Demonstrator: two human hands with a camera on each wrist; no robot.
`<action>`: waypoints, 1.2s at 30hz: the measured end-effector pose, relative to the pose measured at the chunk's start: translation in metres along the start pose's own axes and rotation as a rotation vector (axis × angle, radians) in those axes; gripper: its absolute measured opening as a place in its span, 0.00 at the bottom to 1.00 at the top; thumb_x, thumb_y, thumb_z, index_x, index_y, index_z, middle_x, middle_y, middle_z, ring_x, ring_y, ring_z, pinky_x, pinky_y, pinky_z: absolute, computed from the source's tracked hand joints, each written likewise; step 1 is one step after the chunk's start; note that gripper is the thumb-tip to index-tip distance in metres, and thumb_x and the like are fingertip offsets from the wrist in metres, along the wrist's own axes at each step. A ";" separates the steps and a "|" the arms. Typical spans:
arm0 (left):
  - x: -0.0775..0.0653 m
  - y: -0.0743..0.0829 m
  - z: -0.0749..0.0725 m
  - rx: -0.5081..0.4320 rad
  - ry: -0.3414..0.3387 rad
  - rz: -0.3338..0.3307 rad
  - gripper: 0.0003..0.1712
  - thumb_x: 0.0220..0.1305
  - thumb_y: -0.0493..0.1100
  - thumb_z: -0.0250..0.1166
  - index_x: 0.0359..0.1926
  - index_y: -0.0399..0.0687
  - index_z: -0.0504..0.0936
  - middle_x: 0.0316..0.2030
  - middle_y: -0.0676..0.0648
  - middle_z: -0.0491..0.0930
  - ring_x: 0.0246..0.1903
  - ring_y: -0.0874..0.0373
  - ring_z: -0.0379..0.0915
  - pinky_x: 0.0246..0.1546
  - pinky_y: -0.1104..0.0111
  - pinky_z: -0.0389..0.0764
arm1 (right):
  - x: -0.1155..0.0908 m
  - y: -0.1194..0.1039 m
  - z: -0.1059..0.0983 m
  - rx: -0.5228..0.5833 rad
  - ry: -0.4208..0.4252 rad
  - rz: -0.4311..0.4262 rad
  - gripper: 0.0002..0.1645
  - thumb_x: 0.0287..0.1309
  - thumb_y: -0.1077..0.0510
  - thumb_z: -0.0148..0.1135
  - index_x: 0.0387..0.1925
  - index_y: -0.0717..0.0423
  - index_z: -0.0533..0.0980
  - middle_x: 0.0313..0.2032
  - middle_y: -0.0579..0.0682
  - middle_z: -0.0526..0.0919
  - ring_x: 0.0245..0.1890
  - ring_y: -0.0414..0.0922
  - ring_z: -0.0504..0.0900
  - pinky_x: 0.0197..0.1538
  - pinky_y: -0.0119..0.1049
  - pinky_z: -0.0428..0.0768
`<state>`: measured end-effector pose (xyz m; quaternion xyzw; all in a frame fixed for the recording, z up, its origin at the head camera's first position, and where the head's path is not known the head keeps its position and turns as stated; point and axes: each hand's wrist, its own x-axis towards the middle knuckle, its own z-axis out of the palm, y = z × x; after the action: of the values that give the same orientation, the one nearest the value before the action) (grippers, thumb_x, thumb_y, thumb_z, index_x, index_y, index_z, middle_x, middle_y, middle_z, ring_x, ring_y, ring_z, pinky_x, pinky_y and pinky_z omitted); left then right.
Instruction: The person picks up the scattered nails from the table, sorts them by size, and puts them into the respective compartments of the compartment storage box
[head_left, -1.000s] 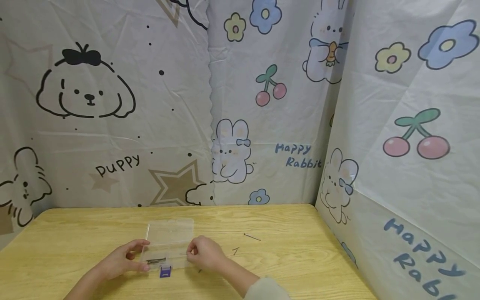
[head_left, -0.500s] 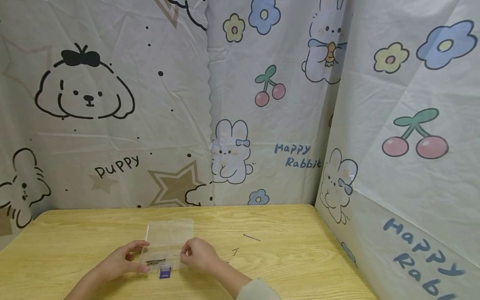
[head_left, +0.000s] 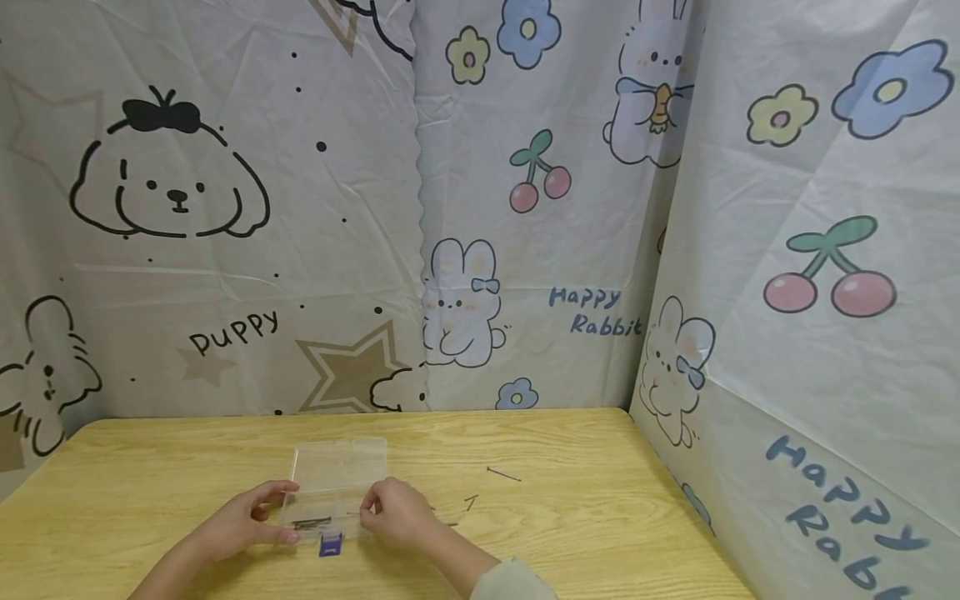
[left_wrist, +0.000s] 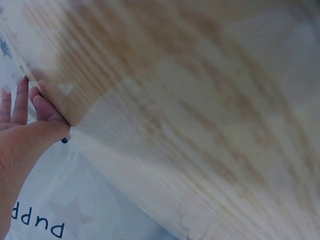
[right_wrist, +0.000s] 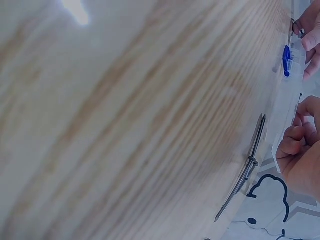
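Observation:
A clear plastic box [head_left: 341,464] lies with its lid folded back on the table, a purple-blue latch [head_left: 330,545] at its front. Several dark nails [head_left: 311,524] lie together in the box's left front part. My left hand [head_left: 238,523] grips the box's left end, thumb at the front corner and fingers farther back. Over the right part of the box, my right hand [head_left: 402,513] pinches a thin nail [head_left: 353,512] that points left. In the right wrist view its tip [right_wrist: 300,97] shows past the curled fingers. The left wrist view shows the left hand [left_wrist: 30,125] at the box edge.
Loose nails lie on the wooden table [head_left: 585,517] right of the box: one far nail [head_left: 504,474], a crossed pair [head_left: 471,502], and others partly behind the right forearm. Crossed nails [right_wrist: 250,162] are close in the right wrist view. A printed curtain [head_left: 225,275] borders the table.
My right hand has shifted slightly left and toward me with the nail, farther over the box, then nearly stopped. My left hand and the box have kept their place.

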<state>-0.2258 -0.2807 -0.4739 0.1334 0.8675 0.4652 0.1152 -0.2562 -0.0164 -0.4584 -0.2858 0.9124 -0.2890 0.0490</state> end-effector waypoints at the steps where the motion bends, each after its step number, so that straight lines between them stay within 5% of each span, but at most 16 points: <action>1: 0.000 0.000 0.000 0.004 0.001 0.000 0.42 0.55 0.47 0.69 0.64 0.33 0.61 0.59 0.25 0.65 0.55 0.34 0.64 0.49 0.48 0.72 | 0.000 0.000 0.000 0.000 0.002 0.000 0.05 0.56 0.58 0.59 0.28 0.53 0.80 0.18 0.38 0.69 0.17 0.32 0.64 0.21 0.23 0.65; 18: 0.000 0.001 -0.001 -0.010 0.000 -0.012 0.42 0.55 0.47 0.69 0.64 0.33 0.60 0.58 0.26 0.65 0.53 0.37 0.66 0.49 0.47 0.73 | 0.001 -0.001 0.000 0.037 0.007 0.039 0.07 0.58 0.56 0.59 0.31 0.52 0.81 0.19 0.38 0.70 0.18 0.33 0.65 0.22 0.25 0.66; 36: -0.001 0.003 -0.001 0.007 0.016 -0.029 0.42 0.55 0.48 0.69 0.64 0.34 0.61 0.58 0.26 0.65 0.53 0.37 0.66 0.50 0.45 0.71 | -0.008 0.020 -0.030 0.044 0.059 0.046 0.08 0.59 0.55 0.60 0.36 0.53 0.80 0.21 0.40 0.70 0.18 0.34 0.65 0.21 0.27 0.64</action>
<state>-0.2249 -0.2798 -0.4708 0.1174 0.8718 0.4617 0.1145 -0.2668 0.0168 -0.4451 -0.2551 0.9132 -0.3159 0.0350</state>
